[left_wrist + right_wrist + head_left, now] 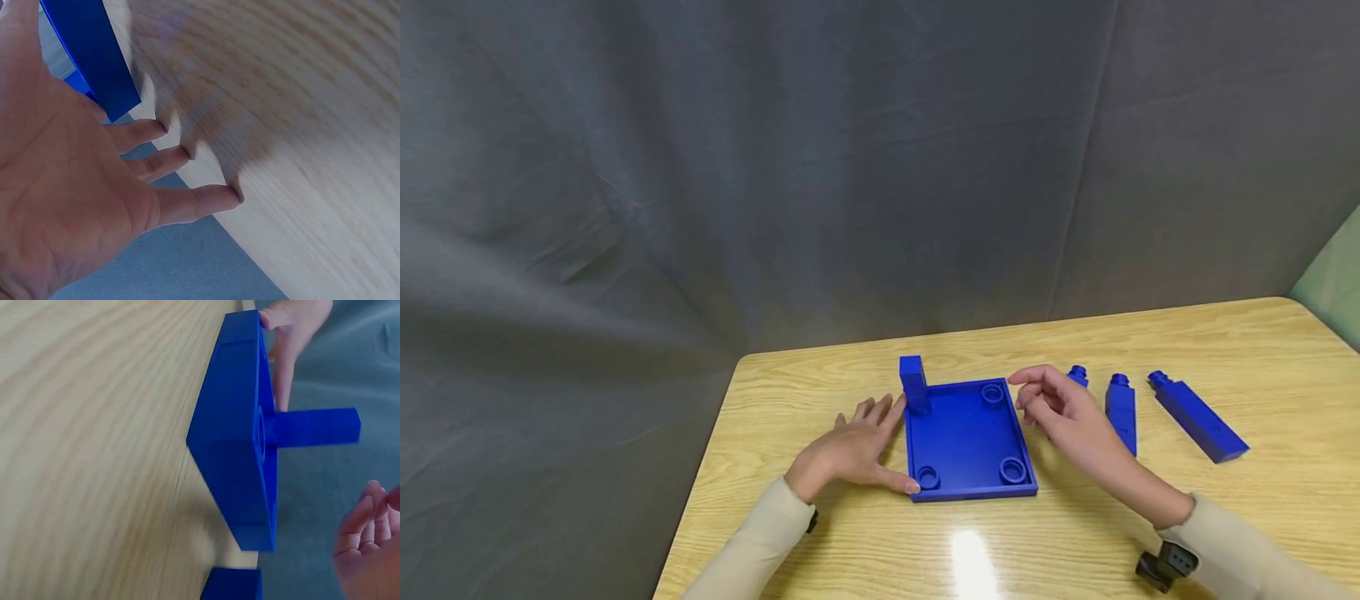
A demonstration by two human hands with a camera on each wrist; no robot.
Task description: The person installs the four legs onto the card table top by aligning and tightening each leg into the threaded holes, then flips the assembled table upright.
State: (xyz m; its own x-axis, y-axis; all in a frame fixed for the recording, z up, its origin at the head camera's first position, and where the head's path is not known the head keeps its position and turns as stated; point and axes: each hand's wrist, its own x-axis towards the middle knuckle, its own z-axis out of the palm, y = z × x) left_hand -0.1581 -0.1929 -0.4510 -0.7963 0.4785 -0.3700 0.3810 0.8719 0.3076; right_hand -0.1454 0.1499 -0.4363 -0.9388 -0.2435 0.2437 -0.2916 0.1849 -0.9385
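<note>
A square blue tray (958,440) with a raised rim lies on the table, showing round sockets in three corners. At its back left corner a blue square post (913,383) stands upright. My left hand (857,450) is spread along the tray's left side, thumb on the front left corner and forefinger by the post. In the left wrist view the other fingertips touch the tabletop beside the tray wall (97,59). My right hand (1067,412) hovers at the tray's right rim, fingers loosely bent, with nothing in it.
Three loose blue posts with threaded ends lie to the right: one (1078,375) partly hidden behind my right hand, a middle one (1121,412) and a farther one (1201,419). The wooden table (820,375) ends at a dark grey curtain (887,183).
</note>
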